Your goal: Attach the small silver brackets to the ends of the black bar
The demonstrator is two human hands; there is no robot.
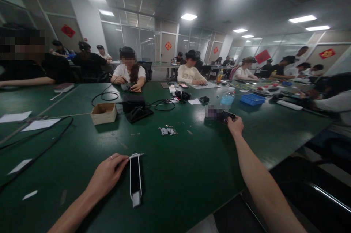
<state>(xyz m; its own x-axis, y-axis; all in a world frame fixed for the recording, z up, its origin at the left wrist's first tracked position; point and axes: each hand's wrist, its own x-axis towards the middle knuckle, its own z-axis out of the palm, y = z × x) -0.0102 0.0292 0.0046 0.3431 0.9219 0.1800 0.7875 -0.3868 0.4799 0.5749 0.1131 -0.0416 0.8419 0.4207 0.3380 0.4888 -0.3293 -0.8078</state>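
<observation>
My left hand [112,170] is closed, fingertips pinching the top left corner of a long, narrow black piece with a white frame [135,176]. That piece has a white block at its near end and a small screw-like pin sticking out to the right at its far end. Farther off to the right, my right hand [236,126] is closed on a dark, flat object [227,117], whose left part is blurred out; its kind is unclear. Between and beyond my hands lies a small pile of metal plates and rings [168,130].
Beyond the pile are a cardboard box [103,114], a black device [133,103] with cables, a water bottle [227,97] and a blue tray [252,99]. Papers [41,124] and a black cable lie at left. Several people sit around the green table [175,174].
</observation>
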